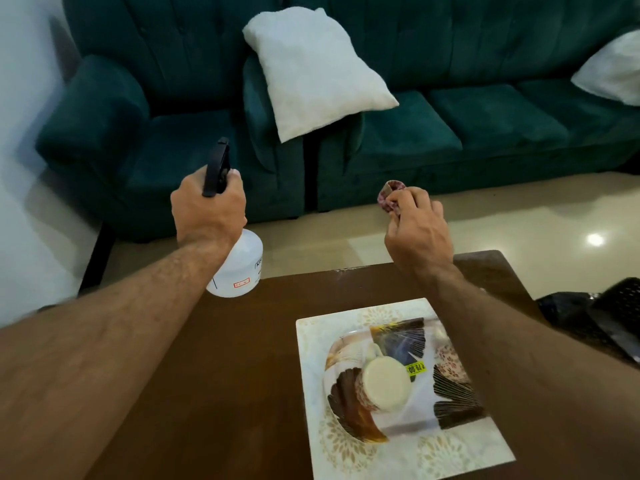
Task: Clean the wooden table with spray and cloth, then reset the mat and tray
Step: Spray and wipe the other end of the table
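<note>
Dark wooden table (221,375) fills the lower frame, teal sofa (450,126) and pale tiled floor (519,216) behind it.

Left hand (207,211): fingers clenched round the neck of a spray bottle (239,268), held off the table past its far left corner. Black trigger head (216,168) sticks up above the knuckles, index fingertip showing just beside it. Below the fingers hangs the bottle body: white, translucent, small printed labels near the base. Long axis near vertical, top leaning slightly away from the person; which way the nozzle points cannot be told.

Right hand (415,226): fingers curled, pinching a bunched cloth (389,195), reddish-pink with a fine pattern. Only a small wad pokes out above and left of the fingertips; rest is hidden in the fist. Hand is above the table's far edge, not touching it.

Below the right wrist, toward the person: pale mat (450,452) with faint floral print lies flat on the table, roughly square, corners skewed to the table edges. On it sits a tray (349,400) with brown, gold and blue feather-like pattern and a yellow price sticker (415,368). Cream round-lidded jar (381,382) sits on the tray, tipped toward the camera.

Farther out: white pillow (315,71) propped across two sofa arms, second one (613,69) at far right. Black object (602,320) right of the table, unclear.
</note>
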